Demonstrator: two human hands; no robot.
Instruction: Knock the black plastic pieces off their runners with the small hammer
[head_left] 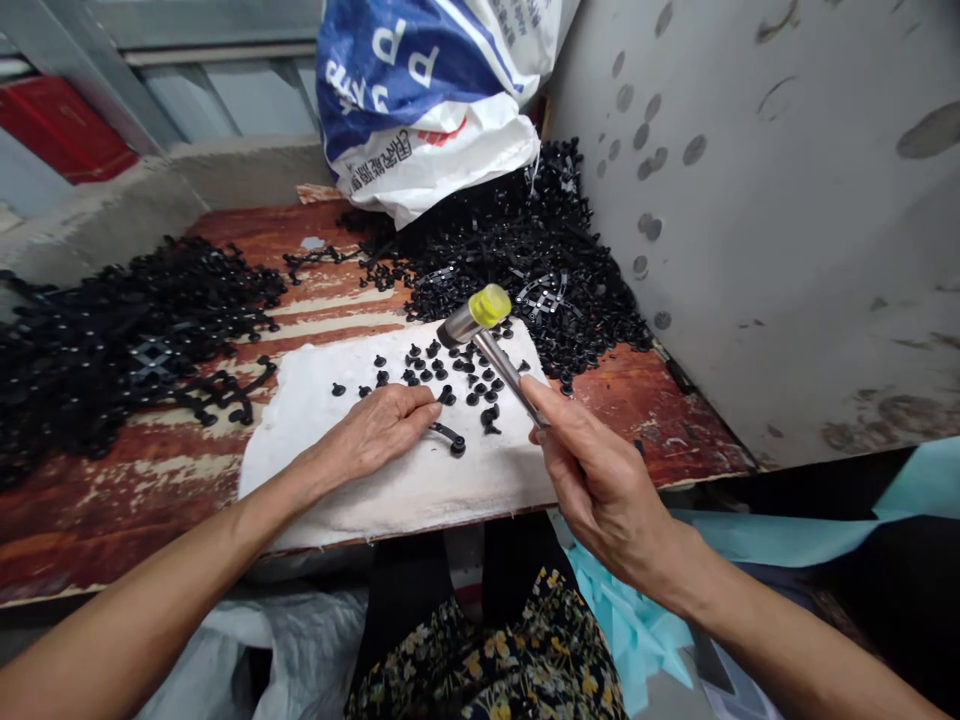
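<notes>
A short mallet (487, 335) with a yellow plastic face and a steel handle is gripped in the right hand (600, 480), the fingers (555, 410) closed around the handle. Its head is held above the far part of a folded white cloth (480, 490). The left hand (371, 430) is laid palm down on the cloth with nothing grasped, its fingers (412, 405) extended and kept close together, pointing right.

Small black moulded studs (442, 365) are scattered over the far half of the cloth, some upright and others tipped over, with many lying beneath the mallet head. A curved black runner piece (450, 438) with a stud at one end is lying just beside the left fingertips.

The cloth is spread on a table (120, 500) with a worn, peeling red-brown surface. A heap of black moulded parts (127, 340) is piled to the left of the cloth, and a second heap (517, 270) is banked beyond it, against a white woven sack (427, 110) printed in blue. A scuffed grey wall (750, 220) rises along the right side of the table. Near the viewer, below the table edge, a floral-print garment (487, 650) and a pale blue sheet (630, 620) are seen.
</notes>
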